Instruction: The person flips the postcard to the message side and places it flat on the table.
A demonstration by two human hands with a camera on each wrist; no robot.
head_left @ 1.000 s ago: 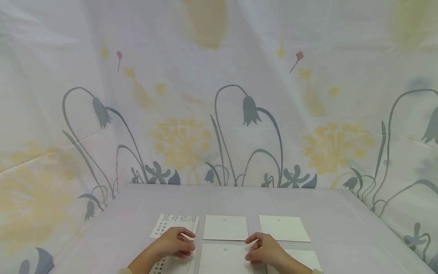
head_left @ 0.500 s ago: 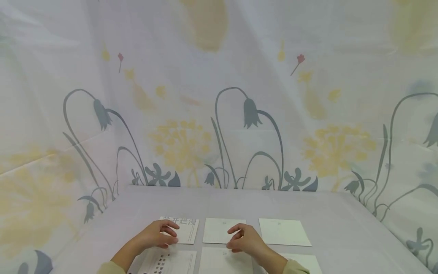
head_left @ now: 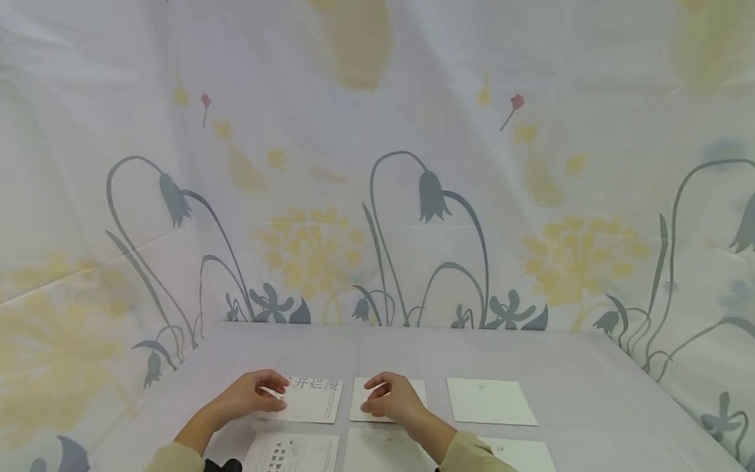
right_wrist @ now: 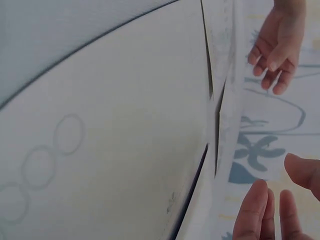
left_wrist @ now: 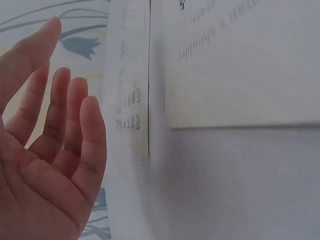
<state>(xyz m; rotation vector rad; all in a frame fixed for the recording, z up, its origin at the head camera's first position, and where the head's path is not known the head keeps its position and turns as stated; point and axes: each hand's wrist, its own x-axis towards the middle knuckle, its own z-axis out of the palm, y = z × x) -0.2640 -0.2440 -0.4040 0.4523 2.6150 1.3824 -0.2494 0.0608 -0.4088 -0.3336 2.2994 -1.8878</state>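
My left hand (head_left: 253, 394) hovers by the left edge of the upper-left printed card (head_left: 315, 403), which carries large grey Chinese characters. Its fingers are loosely bent, and the left wrist view shows the palm (left_wrist: 45, 185) with nothing in it. My right hand (head_left: 394, 401) is over the upper-middle card (head_left: 361, 401), a plain cream one, and hides part of it. The right wrist view has that hand's relaxed fingers (right_wrist: 252, 212) apart from the thumb, holding nothing. Closer to me lie a second printed card (head_left: 315, 452) and a plain lower-middle card (head_left: 371, 452), partly covered by the right forearm.
Two more plain cards lie on the right, an upper one (head_left: 492, 401) and a lower one (head_left: 525, 452). Cards sit in two rows on a pale cloth-covered table (head_left: 590, 387). A flower-printed curtain (head_left: 377, 131) rises behind and on both sides.
Both hands have shifted left and farther from me, off the near row towards the far row. More of the lower-left printed card shows. The cards keep their places.
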